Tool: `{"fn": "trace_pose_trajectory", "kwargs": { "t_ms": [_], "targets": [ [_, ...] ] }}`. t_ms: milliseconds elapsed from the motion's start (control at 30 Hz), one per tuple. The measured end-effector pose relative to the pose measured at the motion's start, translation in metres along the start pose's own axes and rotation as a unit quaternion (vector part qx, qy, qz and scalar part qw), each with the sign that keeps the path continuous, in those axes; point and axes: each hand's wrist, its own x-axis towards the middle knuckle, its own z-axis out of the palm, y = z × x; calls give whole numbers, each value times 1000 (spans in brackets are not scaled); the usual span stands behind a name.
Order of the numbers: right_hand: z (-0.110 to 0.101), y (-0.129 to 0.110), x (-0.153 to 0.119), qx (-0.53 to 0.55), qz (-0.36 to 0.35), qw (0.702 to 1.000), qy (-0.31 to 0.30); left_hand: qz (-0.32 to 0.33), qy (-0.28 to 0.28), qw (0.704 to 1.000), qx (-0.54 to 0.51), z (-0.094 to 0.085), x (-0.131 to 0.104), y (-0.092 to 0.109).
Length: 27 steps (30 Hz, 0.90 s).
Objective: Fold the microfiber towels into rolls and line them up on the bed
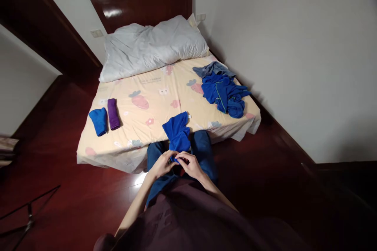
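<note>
Patterned bed (160, 106) ahead, 2 hands (162, 163) pinch blue cloth (177, 131).

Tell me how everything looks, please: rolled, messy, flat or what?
Middle blue cloth: near end gathered, rest loosely spread
Left hand: pinching that cloth
Right hand: pinching it too
Purple cloth: rolled up
Leftmost blue cloth: bundled neatly
Blue heap: crumpled
Gray cloth: crumpled
White bedding: bunched up
Patterned sheet: spread out

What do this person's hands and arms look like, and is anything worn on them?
The left hand and right hand are bare, with no gloves or watch visible. The forearms are uncovered too, emerging from a dark maroon top.
</note>
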Motion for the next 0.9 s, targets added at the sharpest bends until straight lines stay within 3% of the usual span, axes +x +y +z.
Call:
{"fn": "trace_pose_trajectory", "kwargs": {
  "t_ms": [133, 267, 433, 567, 633, 700, 800, 900],
  "targets": [
    [-11, -21, 4, -24, -93, 995, 28, 14, 4, 995, 96, -10, -4, 30],
    [-9, -38, 2, 13, -122, 990, 65, 15, 42, 981, 187, -32, -18, 63],
    [6, -56, -1, 105, -79, 990, 60, 34, 112, 928, 353, -62, -46, 89],
    [16, -65, 6, 168, -6, 985, 41, 7, 163, 886, 434, -78, -60, 97],
    [20, -67, 10, 197, 41, 979, 28, -19, 165, 890, 424, -85, -64, 101],
    [21, -69, 13, 196, 56, 979, 22, -44, 137, 914, 380, -92, -69, 105],
    [18, -74, 16, 133, -6, 991, 13, -78, 85, 944, 308, -102, -78, 109],
    [17, -78, 16, 84, -64, 994, -21, -93, 87, 945, 300, -109, -89, 107]
  ]
}}
